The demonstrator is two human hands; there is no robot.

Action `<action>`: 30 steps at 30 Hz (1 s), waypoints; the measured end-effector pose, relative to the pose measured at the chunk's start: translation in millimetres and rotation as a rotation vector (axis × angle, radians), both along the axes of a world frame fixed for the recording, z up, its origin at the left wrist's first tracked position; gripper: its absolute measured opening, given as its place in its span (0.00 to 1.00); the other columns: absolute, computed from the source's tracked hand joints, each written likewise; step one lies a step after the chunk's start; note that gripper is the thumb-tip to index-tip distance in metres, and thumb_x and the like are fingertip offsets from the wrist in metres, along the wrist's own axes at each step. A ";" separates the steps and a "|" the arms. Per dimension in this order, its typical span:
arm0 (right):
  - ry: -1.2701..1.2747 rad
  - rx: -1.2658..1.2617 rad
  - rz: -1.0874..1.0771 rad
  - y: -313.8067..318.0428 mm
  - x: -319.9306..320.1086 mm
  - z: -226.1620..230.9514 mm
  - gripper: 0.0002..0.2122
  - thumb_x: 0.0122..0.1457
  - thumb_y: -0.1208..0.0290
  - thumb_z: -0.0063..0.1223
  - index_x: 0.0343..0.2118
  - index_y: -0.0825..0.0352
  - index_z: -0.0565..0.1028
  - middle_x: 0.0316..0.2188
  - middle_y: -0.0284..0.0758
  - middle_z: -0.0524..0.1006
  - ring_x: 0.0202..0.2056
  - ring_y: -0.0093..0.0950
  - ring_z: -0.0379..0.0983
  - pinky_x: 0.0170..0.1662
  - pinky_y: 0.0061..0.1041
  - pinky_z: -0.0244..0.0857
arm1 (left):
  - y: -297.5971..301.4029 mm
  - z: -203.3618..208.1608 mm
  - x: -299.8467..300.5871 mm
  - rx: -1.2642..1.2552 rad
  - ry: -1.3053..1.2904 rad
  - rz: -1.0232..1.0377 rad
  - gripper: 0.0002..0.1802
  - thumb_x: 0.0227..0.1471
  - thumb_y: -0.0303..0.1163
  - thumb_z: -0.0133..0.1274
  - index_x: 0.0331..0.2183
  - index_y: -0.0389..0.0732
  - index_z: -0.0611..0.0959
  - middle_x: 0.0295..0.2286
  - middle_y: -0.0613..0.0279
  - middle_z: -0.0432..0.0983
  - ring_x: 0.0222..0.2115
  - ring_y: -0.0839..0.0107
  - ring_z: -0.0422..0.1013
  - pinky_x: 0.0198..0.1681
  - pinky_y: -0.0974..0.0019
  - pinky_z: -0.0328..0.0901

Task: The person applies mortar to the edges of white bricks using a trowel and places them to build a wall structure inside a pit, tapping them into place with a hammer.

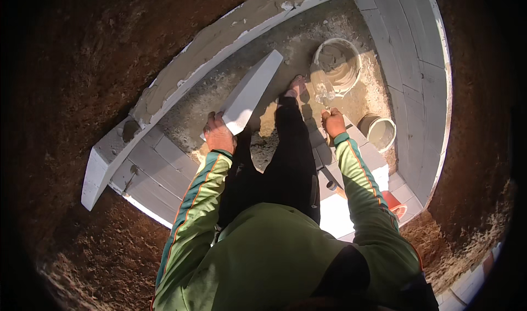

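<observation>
A long white block (253, 89) stands tilted in front of me, and my left hand (219, 133) is closed on its near end. My right hand (333, 123) is closed around the handle of a trowel (322, 83). The trowel's mortar-smeared blade lies against the near rim of a white bucket (359, 64) that holds grey-brown mortar (336, 61). To the left, a bed of wet mortar (186, 75) covers the top of a low block wall (164, 168). Another white block (101, 165) sits on the wall's near left end.
A smaller pale bucket (382, 134) stands right of my right hand. Grey block walls (414, 86) enclose me, with brown soil (82, 64) outside them. Behind my right arm are a red container (395, 202) and a dark-handled tool (332, 185). My bare foot (297, 85) rests on the floor near the mortar bucket.
</observation>
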State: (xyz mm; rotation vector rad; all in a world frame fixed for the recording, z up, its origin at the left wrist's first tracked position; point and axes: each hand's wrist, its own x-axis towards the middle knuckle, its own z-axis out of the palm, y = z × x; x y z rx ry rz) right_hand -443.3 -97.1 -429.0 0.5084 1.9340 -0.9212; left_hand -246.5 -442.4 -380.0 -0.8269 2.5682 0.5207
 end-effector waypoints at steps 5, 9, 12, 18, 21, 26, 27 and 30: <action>0.274 0.732 0.494 120.7 -85.3 -158.0 0.16 0.63 0.64 0.42 0.44 0.70 0.75 0.41 0.53 0.80 0.45 0.50 0.77 0.51 0.46 0.69 | 18.3 -7.3 -44.6 -0.183 0.020 -0.112 0.48 0.34 0.34 0.68 0.56 0.37 0.64 0.55 0.45 0.63 0.56 0.50 0.64 0.57 0.50 0.59; 0.220 0.886 0.508 172.6 -135.3 -279.7 0.14 0.60 0.65 0.45 0.40 0.68 0.79 0.39 0.48 0.81 0.43 0.50 0.79 0.45 0.46 0.73 | 38.8 2.6 -98.5 -0.192 0.078 -0.164 0.45 0.32 0.33 0.71 0.51 0.31 0.66 0.49 0.43 0.66 0.49 0.44 0.67 0.53 0.45 0.63; 0.086 0.672 0.841 122.6 -155.6 -311.9 0.14 0.56 0.63 0.52 0.39 0.67 0.80 0.38 0.44 0.82 0.41 0.46 0.79 0.43 0.43 0.73 | 38.0 -10.1 -101.8 -0.006 -0.060 0.206 0.47 0.34 0.42 0.71 0.53 0.34 0.67 0.55 0.45 0.62 0.55 0.48 0.64 0.58 0.48 0.58; 0.069 0.091 0.889 59.4 -157.2 -322.3 0.17 0.48 0.59 0.63 0.36 0.67 0.81 0.34 0.43 0.82 0.36 0.42 0.80 0.40 0.39 0.73 | 47.0 -7.7 -111.4 -0.120 0.143 -0.255 0.46 0.29 0.34 0.72 0.52 0.34 0.70 0.54 0.39 0.60 0.54 0.39 0.63 0.54 0.46 0.62; 0.058 -0.021 0.170 76.4 -137.5 -292.3 0.15 0.50 0.59 0.64 0.34 0.68 0.80 0.31 0.41 0.81 0.35 0.39 0.79 0.39 0.35 0.72 | 37.1 -11.1 -92.9 -0.140 -0.006 -0.182 0.49 0.29 0.37 0.72 0.53 0.31 0.67 0.54 0.40 0.61 0.54 0.41 0.63 0.54 0.46 0.62; 0.131 -0.399 -0.368 95.8 -87.8 -206.4 0.15 0.53 0.74 0.64 0.44 0.66 0.75 0.27 0.26 0.75 0.27 0.18 0.70 0.27 0.23 0.65 | 38.9 -2.3 -81.3 -0.146 0.068 -0.019 0.50 0.31 0.42 0.73 0.52 0.34 0.66 0.54 0.45 0.64 0.54 0.45 0.64 0.57 0.46 0.59; 0.149 -0.356 -0.323 98.7 -75.6 -195.7 0.13 0.53 0.75 0.63 0.42 0.65 0.75 0.26 0.23 0.74 0.26 0.16 0.68 0.26 0.21 0.63 | 31.5 0.0 -77.1 -0.165 0.068 -0.037 0.49 0.31 0.40 0.72 0.53 0.35 0.65 0.54 0.44 0.63 0.54 0.45 0.64 0.57 0.46 0.59; 0.183 -0.430 -0.235 45.9 -54.9 -94.8 0.09 0.58 0.79 0.56 0.41 0.63 0.73 0.25 0.23 0.73 0.22 0.12 0.64 0.23 0.16 0.57 | 25.0 0.2 -68.0 -0.174 0.009 -0.119 0.48 0.32 0.35 0.69 0.56 0.36 0.65 0.56 0.42 0.61 0.54 0.44 0.65 0.57 0.47 0.58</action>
